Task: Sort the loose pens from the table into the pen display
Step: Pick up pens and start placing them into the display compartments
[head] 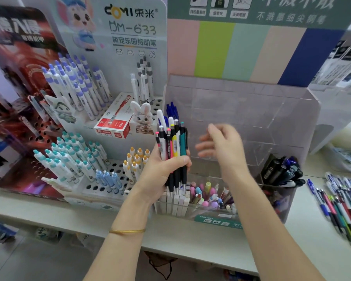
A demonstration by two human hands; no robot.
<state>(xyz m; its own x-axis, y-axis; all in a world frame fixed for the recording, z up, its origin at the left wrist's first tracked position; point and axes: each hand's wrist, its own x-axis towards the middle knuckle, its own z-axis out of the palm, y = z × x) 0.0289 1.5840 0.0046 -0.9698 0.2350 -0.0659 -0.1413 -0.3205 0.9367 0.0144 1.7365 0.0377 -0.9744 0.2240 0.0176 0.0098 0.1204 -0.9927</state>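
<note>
Your left hand [163,169]: grip wrapped round pen bundle [173,142], tips down, in front of clear pen display [251,110]; your right hand [221,147]: grip wide, holding nothing, blurred, just beside bundle; display front compartments: mixed pens [207,193]; loose pens [344,205]: on worktop [190,238], far right.

Left hand [166,165] grips a bundle of pens [173,147]; right hand [221,147] hovers empty beside

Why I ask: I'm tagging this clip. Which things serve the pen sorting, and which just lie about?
Job: pen bundle, left hand gripping it, right hand, loose pens, clear display.
Lying about: red pen box, rabbit figure, purple-capped pens.
</note>
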